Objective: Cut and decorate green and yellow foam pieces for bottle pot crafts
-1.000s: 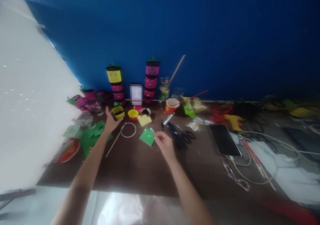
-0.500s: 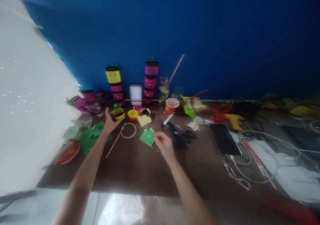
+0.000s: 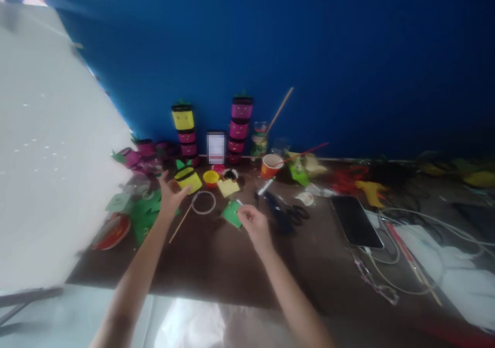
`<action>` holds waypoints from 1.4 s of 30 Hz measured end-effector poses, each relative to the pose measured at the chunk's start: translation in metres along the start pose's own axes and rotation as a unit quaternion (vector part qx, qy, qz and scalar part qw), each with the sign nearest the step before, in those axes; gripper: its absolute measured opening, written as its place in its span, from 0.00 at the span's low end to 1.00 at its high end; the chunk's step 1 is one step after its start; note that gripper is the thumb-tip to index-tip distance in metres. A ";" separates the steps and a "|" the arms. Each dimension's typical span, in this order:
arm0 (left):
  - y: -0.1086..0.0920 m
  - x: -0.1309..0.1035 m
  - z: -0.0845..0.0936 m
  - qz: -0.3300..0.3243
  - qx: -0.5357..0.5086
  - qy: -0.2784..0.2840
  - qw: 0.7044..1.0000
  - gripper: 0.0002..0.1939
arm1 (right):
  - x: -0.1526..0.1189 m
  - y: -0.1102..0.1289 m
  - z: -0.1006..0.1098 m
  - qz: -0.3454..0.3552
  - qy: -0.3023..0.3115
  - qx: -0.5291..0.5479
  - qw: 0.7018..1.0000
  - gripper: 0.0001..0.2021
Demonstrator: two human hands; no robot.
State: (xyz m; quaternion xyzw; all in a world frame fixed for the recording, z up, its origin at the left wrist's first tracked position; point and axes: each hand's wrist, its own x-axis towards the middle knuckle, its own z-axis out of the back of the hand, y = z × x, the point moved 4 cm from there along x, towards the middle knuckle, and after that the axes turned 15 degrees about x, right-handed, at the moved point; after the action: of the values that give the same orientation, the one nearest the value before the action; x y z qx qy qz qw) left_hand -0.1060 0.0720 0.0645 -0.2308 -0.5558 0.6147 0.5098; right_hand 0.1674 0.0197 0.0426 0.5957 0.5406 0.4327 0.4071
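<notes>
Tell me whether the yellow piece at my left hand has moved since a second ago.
Yes, slightly: judged against the pale ring on the table, the yellow piece has tipped, its near edge coming toward you.

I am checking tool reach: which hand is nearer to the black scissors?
Right. The right hand is left of the black scissors; the left hand is farther left, at the black-banded yellow piece.

Bare forearms [image 3: 133,276], white clothing [image 3: 189,325]
</notes>
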 end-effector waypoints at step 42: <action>-0.075 -0.074 -0.043 -0.058 0.068 0.039 0.995 0.42 | -0.005 0.071 -0.061 0.192 -0.025 -0.181 0.964 0.03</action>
State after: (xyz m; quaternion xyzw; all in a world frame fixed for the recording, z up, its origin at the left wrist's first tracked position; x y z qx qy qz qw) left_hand -0.0142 0.0159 0.1003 -0.1869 -0.5051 0.6108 0.5804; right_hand 0.1296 0.0101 0.1280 0.6149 0.3185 0.5784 0.4312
